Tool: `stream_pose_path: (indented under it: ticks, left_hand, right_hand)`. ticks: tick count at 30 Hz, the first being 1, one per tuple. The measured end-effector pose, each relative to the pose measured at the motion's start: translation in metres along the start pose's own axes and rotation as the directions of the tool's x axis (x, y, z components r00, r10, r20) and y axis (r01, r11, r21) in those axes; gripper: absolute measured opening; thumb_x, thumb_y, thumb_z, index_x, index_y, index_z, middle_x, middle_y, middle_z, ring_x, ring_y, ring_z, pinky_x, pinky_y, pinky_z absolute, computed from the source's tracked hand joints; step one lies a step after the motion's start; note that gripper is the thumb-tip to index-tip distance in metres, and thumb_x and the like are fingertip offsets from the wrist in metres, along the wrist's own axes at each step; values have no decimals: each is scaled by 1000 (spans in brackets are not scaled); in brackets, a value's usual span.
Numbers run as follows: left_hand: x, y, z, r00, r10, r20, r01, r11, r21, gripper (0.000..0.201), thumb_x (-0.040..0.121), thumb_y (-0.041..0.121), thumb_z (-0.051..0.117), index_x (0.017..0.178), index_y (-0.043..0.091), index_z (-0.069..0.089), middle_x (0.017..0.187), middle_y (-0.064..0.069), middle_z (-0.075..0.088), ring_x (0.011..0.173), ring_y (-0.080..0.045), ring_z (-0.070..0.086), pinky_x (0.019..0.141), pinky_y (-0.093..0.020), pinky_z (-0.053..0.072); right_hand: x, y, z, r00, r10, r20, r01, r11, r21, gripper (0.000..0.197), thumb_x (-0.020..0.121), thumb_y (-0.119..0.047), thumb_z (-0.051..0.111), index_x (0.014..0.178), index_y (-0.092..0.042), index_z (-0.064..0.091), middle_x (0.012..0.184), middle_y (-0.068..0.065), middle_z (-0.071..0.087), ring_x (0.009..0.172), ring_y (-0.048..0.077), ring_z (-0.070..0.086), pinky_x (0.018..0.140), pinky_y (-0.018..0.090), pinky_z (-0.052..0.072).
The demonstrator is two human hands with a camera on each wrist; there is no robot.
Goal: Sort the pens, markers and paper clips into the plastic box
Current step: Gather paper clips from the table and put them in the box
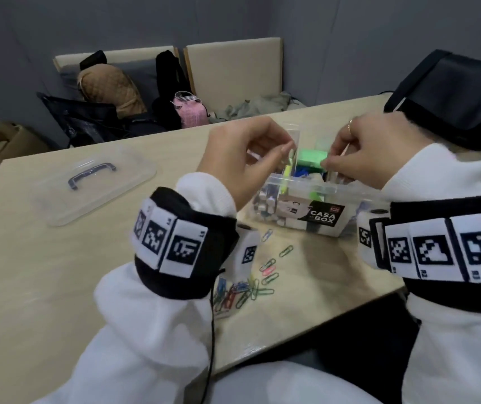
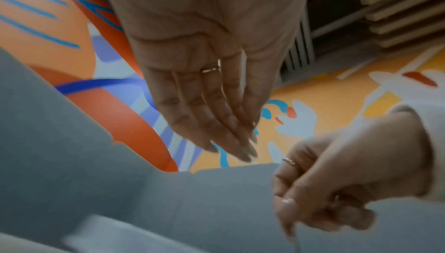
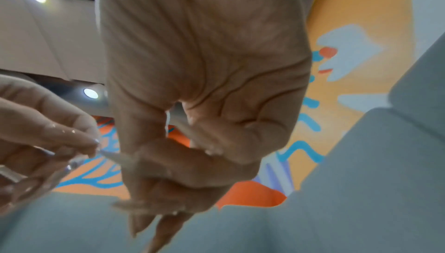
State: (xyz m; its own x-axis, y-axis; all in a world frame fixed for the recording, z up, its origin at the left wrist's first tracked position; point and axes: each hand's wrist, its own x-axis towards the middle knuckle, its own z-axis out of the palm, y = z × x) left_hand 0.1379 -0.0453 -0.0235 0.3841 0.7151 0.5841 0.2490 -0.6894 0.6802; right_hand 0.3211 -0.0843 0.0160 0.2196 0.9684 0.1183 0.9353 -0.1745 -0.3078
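1. The left hand (image 1: 242,158) hovers over the clear plastic box (image 1: 306,205) with its fingers bent, fingertips meeting the thumb near a pale yellow-green marker (image 1: 287,170) that stands in the box; whether it actually pinches the marker, the head view does not settle. In the left wrist view this hand (image 2: 204,70) looks nearly flat, fingers straight and pressed side by side, a thin ring on one.
2. The right hand (image 1: 361,150) is curled over the far right part of the box, thumb and forefinger pinched on something small and pale beside a bright green block (image 1: 310,158). What it pinches is too blurred to name. The right wrist view shows the same hand (image 3: 192,105) with fingers folded in.
3. The box sits on the light wooden table (image 1: 58,272), its label reading "CASA BOX", with dark and white items inside.
4. Coloured paper clips (image 1: 251,284) lie scattered on the table just in front of the box, near the left wrist.
5. The box's clear lid with a dark handle (image 1: 93,182) lies flat, well to the left.
6. Beyond the table stands a cushioned bench (image 1: 233,68) with bags and a pink item; a black pouch (image 1: 452,94) rests at the table's far right.
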Motion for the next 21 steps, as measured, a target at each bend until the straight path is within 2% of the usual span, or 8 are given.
stream_pose_path:
  ticks: [3,6,10,12,15,18,19,21]
  left_hand:
    - [-17,-17,-21,991,-109,77,95,982,161,6,87,12,64,86,8,68,73,-3,70,65,-15,69,65,-32,57]
    - [-32,-44,-36,948,-288,134,227,910,348,10,88,16,62,89,9,69,77,-4,72,72,-17,69,77,-36,55]
    - [-48,-81,-62,801,-595,68,424,643,637,26,96,22,50,111,9,66,111,-9,68,105,-26,60,94,-35,45]
    - [-55,-98,-78,685,-728,-13,525,482,701,31,98,19,43,122,8,59,126,-12,59,118,-29,52,98,-35,40]
    - [-63,-114,-98,516,-854,-71,582,288,761,37,98,14,38,133,7,47,137,-15,49,125,-32,46,103,-36,37]
    - [-62,-118,-102,444,-894,-55,573,237,784,42,98,10,35,139,8,40,144,-14,41,131,-31,40,105,-35,32]
    - [-60,-117,-99,430,-902,-43,566,233,791,42,98,10,35,140,7,39,145,-14,40,132,-30,38,105,-34,32]
    - [-56,-115,-92,404,-914,-20,540,221,812,41,98,12,37,139,6,41,145,-13,40,132,-29,39,105,-33,32]
  right_hand:
    - [-1,-23,27,985,-93,143,102,993,-61,11,78,-28,70,69,-23,64,73,0,67,77,25,65,74,35,55]
    - [-7,-44,56,928,-166,333,217,969,-121,12,84,-26,63,82,-16,69,81,3,69,78,25,67,74,33,56]
    - [-13,-58,92,824,-134,551,326,907,-267,21,94,-21,48,100,-9,64,92,5,64,87,27,62,72,29,48]
    - [-13,-59,102,792,-117,599,360,882,-305,29,95,-15,42,115,-8,63,109,8,64,97,28,61,79,30,48]
    - [-14,-60,108,748,-112,654,409,855,-321,18,97,-11,36,94,-8,54,96,7,55,85,25,53,77,31,43]
    - [-15,-60,110,739,-53,672,394,843,-367,30,101,-17,34,74,-8,43,74,2,42,64,18,43,63,28,39]
    - [-15,-59,111,730,-41,682,397,837,-375,30,102,-18,33,76,-8,47,74,1,43,61,17,41,63,28,38]
    - [-14,-58,113,706,-44,707,438,812,-387,30,102,-19,32,102,-8,59,88,5,53,73,20,47,73,29,39]
